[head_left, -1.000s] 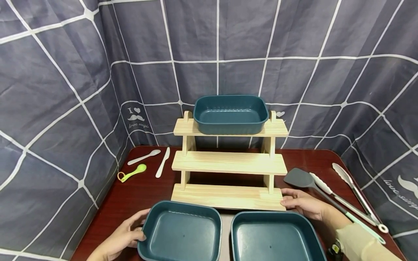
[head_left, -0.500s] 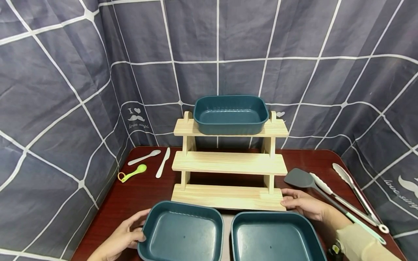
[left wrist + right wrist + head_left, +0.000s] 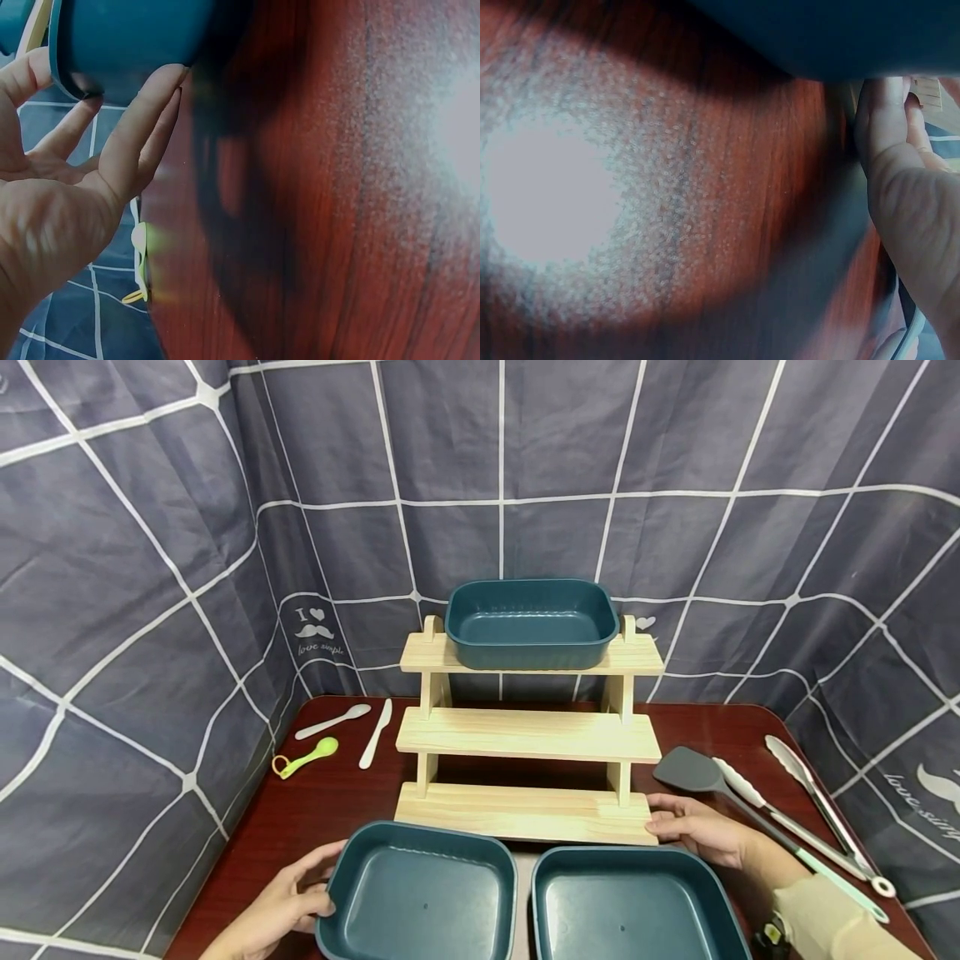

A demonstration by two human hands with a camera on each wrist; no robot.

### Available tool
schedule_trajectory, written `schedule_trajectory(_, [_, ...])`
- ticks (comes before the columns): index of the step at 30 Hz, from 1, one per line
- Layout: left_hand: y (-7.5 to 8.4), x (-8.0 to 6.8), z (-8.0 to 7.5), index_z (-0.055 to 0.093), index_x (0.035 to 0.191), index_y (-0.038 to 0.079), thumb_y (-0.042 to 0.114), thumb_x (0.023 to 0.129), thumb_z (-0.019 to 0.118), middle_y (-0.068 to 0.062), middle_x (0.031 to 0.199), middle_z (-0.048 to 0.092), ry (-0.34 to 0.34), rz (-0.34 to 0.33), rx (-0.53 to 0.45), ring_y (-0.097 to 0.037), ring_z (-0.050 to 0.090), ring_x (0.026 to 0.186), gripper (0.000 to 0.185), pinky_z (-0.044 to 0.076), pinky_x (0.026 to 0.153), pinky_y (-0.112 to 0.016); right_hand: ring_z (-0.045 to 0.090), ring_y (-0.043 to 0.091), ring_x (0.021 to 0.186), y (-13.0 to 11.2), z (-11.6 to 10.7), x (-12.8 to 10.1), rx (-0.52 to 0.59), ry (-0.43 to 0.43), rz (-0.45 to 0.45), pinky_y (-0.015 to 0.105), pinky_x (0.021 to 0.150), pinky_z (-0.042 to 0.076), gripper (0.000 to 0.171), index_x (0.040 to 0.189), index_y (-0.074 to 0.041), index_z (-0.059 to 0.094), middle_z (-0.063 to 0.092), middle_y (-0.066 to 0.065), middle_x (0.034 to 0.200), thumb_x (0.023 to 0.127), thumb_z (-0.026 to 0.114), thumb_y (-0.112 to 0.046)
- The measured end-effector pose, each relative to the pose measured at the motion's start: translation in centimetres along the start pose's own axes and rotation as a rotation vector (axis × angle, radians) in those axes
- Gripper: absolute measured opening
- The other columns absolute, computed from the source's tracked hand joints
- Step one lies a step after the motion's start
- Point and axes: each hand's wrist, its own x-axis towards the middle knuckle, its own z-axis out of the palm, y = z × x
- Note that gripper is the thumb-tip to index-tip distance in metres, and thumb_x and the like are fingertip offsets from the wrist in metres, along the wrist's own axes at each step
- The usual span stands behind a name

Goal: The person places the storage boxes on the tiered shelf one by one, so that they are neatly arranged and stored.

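In the head view, my left hand (image 3: 281,902) holds the left side of a teal rectangular bin (image 3: 427,893) at the front, thumb at the rim. The left wrist view shows the fingers (image 3: 124,131) spread against the bin's outer wall (image 3: 127,37). My right hand (image 3: 701,831) grips the right end of the lowest board of a three-tier wooden display stand (image 3: 525,814). A second teal bin (image 3: 637,902) lies in front of that hand and hides part of its wrist. In the right wrist view, the hand's fingertips are partly hidden.
On the stand's top tier sits another teal bin (image 3: 532,627). A white spoon (image 3: 333,722), a white knife (image 3: 377,733) and a green spoon (image 3: 306,757) lie at left. To the right are a grey spatula (image 3: 686,770) and two tongs (image 3: 817,802). Curtains (image 3: 555,460) enclose the table.
The right side of the left front bin has shifted slightly rightward, narrowing the gap to its neighbour. Both hands keep nearly the same places.
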Motion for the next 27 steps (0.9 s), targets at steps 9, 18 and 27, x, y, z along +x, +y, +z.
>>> schedule_trajectory(9, [0.8, -0.4, 0.3, 0.032, 0.161, 0.007, 0.0, 0.091, 0.057, -0.017, 0.14, 0.056, 0.025, -0.015, -0.011, -0.032, 0.063, 0.108, 0.075, 0.06, 0.077, -0.056, 0.065, 0.026, 0.117, -0.1, 0.1, -0.1, 0.0, -0.007, -0.001, 0.04, 0.098, 0.055, 0.058, 0.153, 0.011, 0.025, 0.065, 0.013, 0.13, 0.106, 0.053, -0.007])
schedule_trajectory(18, [2.2, -0.9, 0.7, 0.032, 0.161, 0.005, -0.003, 0.091, 0.058, -0.016, 0.138, 0.058, 0.001, 0.043, -0.027, -0.031, 0.065, 0.111, 0.075, 0.06, 0.077, -0.059, 0.065, 0.026, 0.117, 0.0, 0.0, -0.1, -0.008, -0.005, 0.0, 0.039, 0.099, 0.055, 0.058, 0.154, 0.012, 0.024, 0.065, 0.012, 0.131, 0.106, 0.053, -0.007])
schedule_trajectory(27, [3.6, -0.9, 1.4, 0.032, 0.16, 0.005, -0.003, 0.09, 0.06, -0.018, 0.134, 0.06, 0.006, 0.066, -0.033, -0.032, 0.067, 0.108, 0.076, 0.059, 0.079, -0.061, 0.065, 0.026, 0.117, 0.0, 0.0, 0.0, -0.002, -0.01, -0.002, 0.04, 0.098, 0.055, 0.057, 0.153, 0.011, 0.026, 0.066, 0.012, 0.129, 0.106, 0.053, -0.007])
